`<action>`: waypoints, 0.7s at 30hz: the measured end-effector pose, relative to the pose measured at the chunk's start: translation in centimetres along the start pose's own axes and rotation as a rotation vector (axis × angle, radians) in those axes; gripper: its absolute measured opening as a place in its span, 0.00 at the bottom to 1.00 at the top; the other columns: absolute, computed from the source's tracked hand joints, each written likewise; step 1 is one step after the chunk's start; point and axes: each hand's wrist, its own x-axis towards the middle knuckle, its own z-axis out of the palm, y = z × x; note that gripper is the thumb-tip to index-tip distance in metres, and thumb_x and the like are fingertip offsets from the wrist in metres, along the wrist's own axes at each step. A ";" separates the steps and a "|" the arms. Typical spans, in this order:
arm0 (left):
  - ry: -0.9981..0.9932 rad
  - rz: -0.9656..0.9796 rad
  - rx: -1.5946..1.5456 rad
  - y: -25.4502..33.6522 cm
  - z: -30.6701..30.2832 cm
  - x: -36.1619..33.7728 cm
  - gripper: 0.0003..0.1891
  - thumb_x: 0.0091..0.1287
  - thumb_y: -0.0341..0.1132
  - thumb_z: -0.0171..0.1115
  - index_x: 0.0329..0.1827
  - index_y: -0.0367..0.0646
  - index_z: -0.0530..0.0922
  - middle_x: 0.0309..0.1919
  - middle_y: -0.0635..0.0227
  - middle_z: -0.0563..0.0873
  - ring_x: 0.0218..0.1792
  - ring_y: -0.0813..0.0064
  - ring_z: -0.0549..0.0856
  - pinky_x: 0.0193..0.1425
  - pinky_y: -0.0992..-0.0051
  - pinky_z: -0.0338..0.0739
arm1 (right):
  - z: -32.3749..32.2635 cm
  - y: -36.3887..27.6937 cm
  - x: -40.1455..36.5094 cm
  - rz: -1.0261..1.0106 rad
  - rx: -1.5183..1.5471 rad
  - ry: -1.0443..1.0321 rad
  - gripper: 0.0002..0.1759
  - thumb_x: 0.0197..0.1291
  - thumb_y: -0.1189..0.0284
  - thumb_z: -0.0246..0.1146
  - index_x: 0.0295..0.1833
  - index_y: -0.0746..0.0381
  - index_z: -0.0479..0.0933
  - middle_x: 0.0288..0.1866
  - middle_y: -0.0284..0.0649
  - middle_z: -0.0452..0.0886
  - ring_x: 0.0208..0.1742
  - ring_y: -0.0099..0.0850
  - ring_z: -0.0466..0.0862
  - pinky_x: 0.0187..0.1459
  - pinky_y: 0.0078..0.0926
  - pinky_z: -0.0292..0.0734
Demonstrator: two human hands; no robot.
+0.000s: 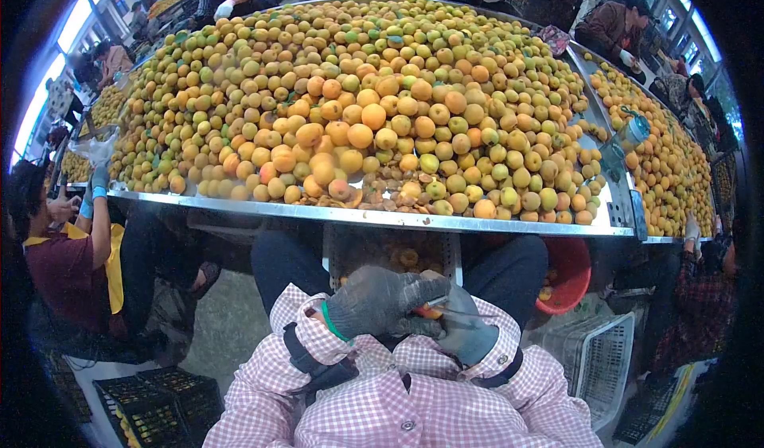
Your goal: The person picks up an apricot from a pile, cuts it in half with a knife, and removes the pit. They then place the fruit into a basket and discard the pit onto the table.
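My left hand (368,301), in a dark grey glove with a green cuff, is closed around a piece of orange fruit (428,312) in front of my chest. Against it is my right hand (465,325), in a grey-blue glove, its fingers closed; a thin object seems to lie along them, but blur hides what it is. Both hands are above a pale crate (455,262) with orange fruit pieces inside. Beyond them, a metal-edged table (366,216) bears a wide heap of yellow-orange fruit (350,122), with brownish scraps near its front edge.
A red basin (569,277) and a white crate (606,364) stand to the right. Black crates (163,404) are at the lower left. A green-tinted bottle (633,132) lies on the table's right side. Co-workers sit left, right and across the table.
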 end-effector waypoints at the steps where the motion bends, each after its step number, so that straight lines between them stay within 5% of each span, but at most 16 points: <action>1: 0.028 0.082 0.060 -0.2 0.0 -0.2 0.30 0.47 0.49 0.72 0.55 0.54 0.74 0.28 0.63 0.84 0.25 0.59 0.84 0.26 0.65 0.75 | -0.2 0.4 0.1 0.001 0.002 -0.001 0.18 0.51 0.67 0.68 0.44 0.62 0.72 0.38 0.40 0.76 0.40 0.34 0.78 0.41 0.29 0.72; 3: -0.034 0.091 0.136 -0.3 0.6 -0.7 0.28 0.51 0.51 0.69 0.54 0.52 0.74 0.30 0.63 0.84 0.27 0.60 0.85 0.28 0.65 0.76 | 0.4 -0.2 0.1 0.249 0.565 0.109 0.13 0.54 0.68 0.65 0.41 0.62 0.71 0.37 0.40 0.75 0.37 0.34 0.77 0.39 0.29 0.72; 4: -0.094 0.102 0.210 -0.3 0.9 -0.9 0.27 0.54 0.52 0.67 0.54 0.50 0.75 0.33 0.63 0.85 0.29 0.62 0.85 0.30 0.66 0.77 | 0.2 0.0 0.0 0.248 0.568 0.113 0.13 0.54 0.68 0.65 0.41 0.62 0.71 0.37 0.40 0.75 0.37 0.34 0.77 0.39 0.29 0.72; 6: -0.100 0.077 0.205 -0.2 1.3 -1.1 0.27 0.53 0.52 0.67 0.53 0.49 0.76 0.33 0.63 0.85 0.30 0.62 0.85 0.31 0.66 0.77 | -0.1 0.2 -0.2 -0.298 -0.642 0.072 0.07 0.55 0.71 0.62 0.37 0.60 0.71 0.36 0.36 0.75 0.36 0.28 0.76 0.37 0.26 0.71; 7: -0.105 0.049 0.204 -0.2 1.4 -1.3 0.27 0.52 0.52 0.68 0.52 0.49 0.77 0.34 0.63 0.85 0.31 0.62 0.85 0.31 0.67 0.77 | 0.4 -0.1 -0.5 -0.297 -0.642 0.072 0.07 0.55 0.71 0.62 0.37 0.60 0.71 0.36 0.36 0.75 0.36 0.28 0.76 0.37 0.26 0.71; 9: -0.057 -0.007 0.078 0.1 1.5 -1.4 0.26 0.52 0.51 0.69 0.51 0.48 0.78 0.34 0.63 0.85 0.33 0.62 0.85 0.33 0.67 0.78 | 2.6 -1.9 -1.3 0.119 0.468 0.164 0.05 0.55 0.72 0.59 0.35 0.60 0.70 0.34 0.37 0.73 0.35 0.28 0.76 0.36 0.26 0.70; 10: -0.005 -0.061 -0.042 0.2 1.6 -1.3 0.25 0.52 0.51 0.69 0.50 0.48 0.79 0.35 0.62 0.85 0.35 0.62 0.85 0.35 0.67 0.78 | 2.6 -1.9 -1.1 0.116 0.466 0.165 0.05 0.55 0.72 0.59 0.35 0.60 0.70 0.34 0.37 0.73 0.35 0.28 0.76 0.36 0.26 0.70; 12: 0.058 -0.131 -0.177 0.4 2.1 -1.1 0.24 0.52 0.49 0.70 0.48 0.47 0.79 0.35 0.62 0.85 0.36 0.63 0.85 0.37 0.67 0.78 | 2.3 -1.3 -0.5 -0.439 -0.486 0.225 0.08 0.51 0.69 0.61 0.35 0.61 0.71 0.32 0.40 0.71 0.34 0.36 0.75 0.36 0.31 0.70; 15: 0.252 -0.290 -0.429 1.4 4.3 -1.7 0.22 0.54 0.46 0.71 0.47 0.43 0.80 0.36 0.62 0.85 0.36 0.65 0.85 0.41 0.68 0.78 | 2.1 0.3 0.3 -0.542 -0.391 0.367 0.09 0.48 0.68 0.60 0.34 0.60 0.72 0.30 0.42 0.69 0.33 0.42 0.74 0.35 0.35 0.70; 16: 0.383 -0.376 -0.540 1.6 4.8 -1.7 0.21 0.55 0.45 0.71 0.47 0.42 0.80 0.37 0.63 0.85 0.37 0.66 0.84 0.42 0.68 0.78 | 2.2 -0.6 0.6 -0.705 -0.727 0.486 0.10 0.45 0.67 0.60 0.33 0.60 0.73 0.29 0.42 0.70 0.33 0.43 0.74 0.34 0.36 0.69; 17: 0.382 -0.374 -0.539 2.1 5.0 -1.0 0.21 0.55 0.45 0.71 0.47 0.42 0.80 0.37 0.63 0.85 0.37 0.66 0.84 0.42 0.68 0.78 | 2.3 -1.3 0.9 -0.707 -0.726 0.488 0.10 0.45 0.67 0.60 0.33 0.60 0.73 0.29 0.42 0.70 0.33 0.43 0.74 0.34 0.36 0.69; 19: 0.683 -0.269 -0.678 3.2 5.0 0.1 0.21 0.58 0.43 0.68 0.49 0.40 0.78 0.37 0.64 0.84 0.36 0.68 0.83 0.44 0.69 0.78 | 2.4 -2.4 1.5 -0.985 -0.839 0.474 0.10 0.46 0.67 0.60 0.34 0.60 0.73 0.30 0.42 0.72 0.33 0.43 0.74 0.34 0.36 0.69; 20: 0.683 -0.269 -0.677 3.0 4.9 0.1 0.21 0.58 0.43 0.68 0.49 0.40 0.78 0.37 0.64 0.84 0.36 0.68 0.83 0.44 0.69 0.78 | 2.4 -3.0 1.5 -0.953 -0.782 0.467 0.10 0.46 0.68 0.60 0.34 0.61 0.73 0.31 0.43 0.72 0.32 0.42 0.74 0.33 0.36 0.70; 21: 0.623 -0.421 -1.060 2.7 4.7 0.0 0.20 0.60 0.42 0.67 0.50 0.41 0.76 0.36 0.66 0.83 0.32 0.71 0.82 0.39 0.73 0.78 | 2.1 -3.2 1.7 -0.953 -0.782 0.463 0.10 0.46 0.68 0.60 0.34 0.61 0.73 0.31 0.43 0.72 0.32 0.42 0.74 0.33 0.36 0.70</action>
